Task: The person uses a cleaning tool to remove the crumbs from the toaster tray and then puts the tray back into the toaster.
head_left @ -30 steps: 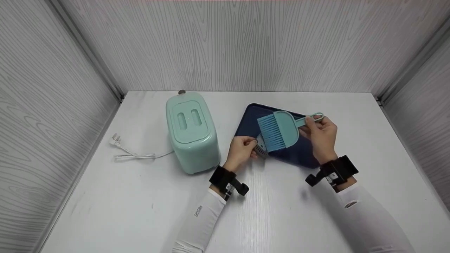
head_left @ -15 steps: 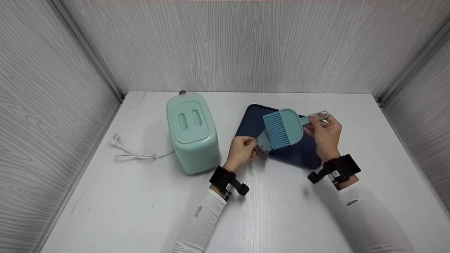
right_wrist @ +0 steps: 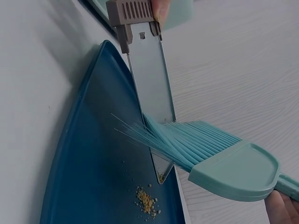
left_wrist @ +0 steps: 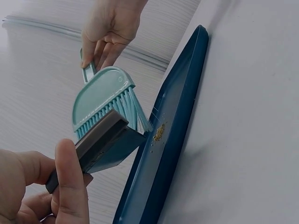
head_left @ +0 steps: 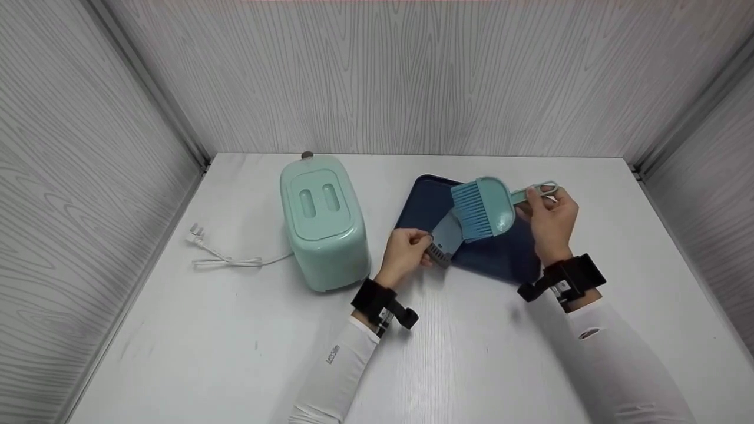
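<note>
My left hand (head_left: 403, 253) pinches the grey-brown slotted handle of a flat metal crumb tray (right_wrist: 148, 79), which slants over a dark blue tray (head_left: 498, 259). My right hand (head_left: 552, 227) grips the handle of a mint-green hand brush (head_left: 496, 207), thumb on top. In the right wrist view the brush's blue bristles (right_wrist: 198, 140) lie bent across the crumb tray near its far end. A small pile of yellowish crumbs (right_wrist: 145, 201) sits in the blue tray below, and a few more cling at the crumb tray's tip.
A mint-green toaster (head_left: 323, 235) with a lidded top stands left of my left hand. Its white cord (head_left: 235, 261) and plug (head_left: 194, 234) lie on the white table (head_left: 247, 347). Wood-patterned panels (head_left: 365, 76) rise behind and at both sides.
My right hand has drawn the brush right and slightly away from me along the crumb tray, uncovering more of its metal surface. My left hand and the crumb tray stay nearly still.
</note>
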`<state>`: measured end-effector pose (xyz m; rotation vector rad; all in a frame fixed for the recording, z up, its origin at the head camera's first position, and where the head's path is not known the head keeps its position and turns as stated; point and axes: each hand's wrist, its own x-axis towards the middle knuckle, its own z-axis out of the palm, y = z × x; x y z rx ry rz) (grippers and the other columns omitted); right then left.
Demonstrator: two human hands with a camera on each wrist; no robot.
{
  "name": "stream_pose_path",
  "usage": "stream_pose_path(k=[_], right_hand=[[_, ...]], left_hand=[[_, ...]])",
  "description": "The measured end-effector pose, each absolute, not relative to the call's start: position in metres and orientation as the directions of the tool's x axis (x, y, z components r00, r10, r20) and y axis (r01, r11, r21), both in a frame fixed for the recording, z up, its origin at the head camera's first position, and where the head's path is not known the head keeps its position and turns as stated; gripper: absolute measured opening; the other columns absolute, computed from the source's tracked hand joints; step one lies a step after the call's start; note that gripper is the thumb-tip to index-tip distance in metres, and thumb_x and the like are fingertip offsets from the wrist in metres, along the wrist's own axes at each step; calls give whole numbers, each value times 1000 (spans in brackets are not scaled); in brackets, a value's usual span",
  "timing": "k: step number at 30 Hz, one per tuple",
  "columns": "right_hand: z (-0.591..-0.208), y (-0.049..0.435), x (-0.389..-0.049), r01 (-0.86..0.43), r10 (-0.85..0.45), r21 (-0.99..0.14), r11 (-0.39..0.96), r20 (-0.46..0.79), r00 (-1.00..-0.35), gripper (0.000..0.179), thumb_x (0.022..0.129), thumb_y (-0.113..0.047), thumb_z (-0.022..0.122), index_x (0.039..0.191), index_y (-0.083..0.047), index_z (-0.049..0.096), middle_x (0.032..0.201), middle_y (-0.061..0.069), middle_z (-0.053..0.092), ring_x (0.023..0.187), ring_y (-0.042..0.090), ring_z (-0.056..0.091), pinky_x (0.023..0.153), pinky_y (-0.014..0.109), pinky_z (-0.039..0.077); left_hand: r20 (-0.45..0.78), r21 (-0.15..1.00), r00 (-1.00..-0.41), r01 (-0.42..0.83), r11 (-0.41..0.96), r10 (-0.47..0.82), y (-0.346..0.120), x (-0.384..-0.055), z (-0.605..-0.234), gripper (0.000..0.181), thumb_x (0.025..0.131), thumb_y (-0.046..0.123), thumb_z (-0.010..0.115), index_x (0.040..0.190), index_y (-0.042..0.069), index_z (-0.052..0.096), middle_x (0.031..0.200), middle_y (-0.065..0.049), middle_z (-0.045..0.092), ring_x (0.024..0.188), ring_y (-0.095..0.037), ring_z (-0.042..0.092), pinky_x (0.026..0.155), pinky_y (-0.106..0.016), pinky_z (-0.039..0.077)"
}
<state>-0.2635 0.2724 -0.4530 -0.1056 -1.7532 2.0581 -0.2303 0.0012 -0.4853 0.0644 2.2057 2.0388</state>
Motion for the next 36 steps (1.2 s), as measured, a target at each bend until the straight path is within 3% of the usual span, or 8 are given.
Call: stream_pose_path(k=[21,36], right_hand=[[-458,285,-276,-327,434,-944,-48,275,-858,9,101,-6,69,99,-1,62,84,3,80,72,9,79,64,19,65],[-459,294,-281,-310,476,-945,-106,226,-850,11,101,-6,69,100,-4,59,84,5,78,74,11,78,67,23,67]], left_hand=[[-53,997,-987,-43,63,152,2,-228,-483,27,104,2,58,121,-14,70,76,-1,63,54,-5,61,56,-21,62],[-56,996,-988,-45,82,145,4,-228,-483,25,104,3,60,117,-13,73,73,1,61,52,-4,60,55,-21,62]])
